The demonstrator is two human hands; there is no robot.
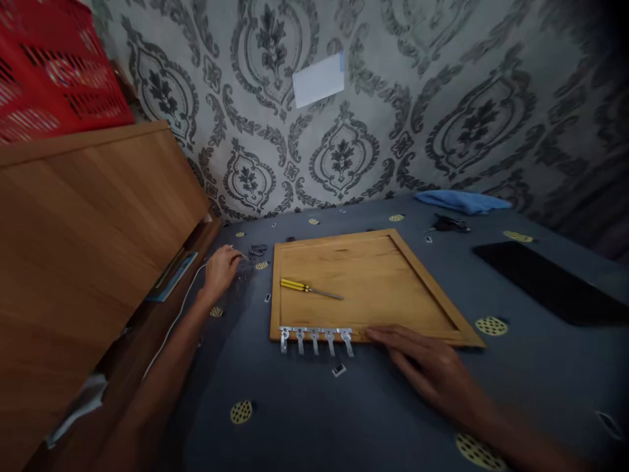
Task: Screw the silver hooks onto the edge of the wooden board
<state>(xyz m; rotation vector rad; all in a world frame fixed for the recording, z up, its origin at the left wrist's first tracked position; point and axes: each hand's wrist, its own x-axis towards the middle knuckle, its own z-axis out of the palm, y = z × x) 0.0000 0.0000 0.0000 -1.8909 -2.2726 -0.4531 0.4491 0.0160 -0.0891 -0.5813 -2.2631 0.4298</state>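
Observation:
A wooden panel with a raised frame [358, 262] lies flat on the dark patterned cloth. Across it rests a screwdriver [309, 288] with a yellow handle. Along the panel's near edge sits a metal strip with several hooks [314, 337] jutting towards me. My right hand [427, 364] lies with stretched fingers on that same edge, just right of the hook strip, its fingertips touching the wood. Left of the panel, my left hand [223, 269] is low over the cloth with fingers pinched together; what they hold is too small to name. A little dark pile [258, 250] lies beyond its fingertips.
At left stands a wooden cabinet [98, 242] with a red plastic basket [59, 72] on top. A white cable [174, 321] runs beside my left arm. To the right are a black flat slab [545, 278], a small black object [449, 223] and a blue cloth [462, 200].

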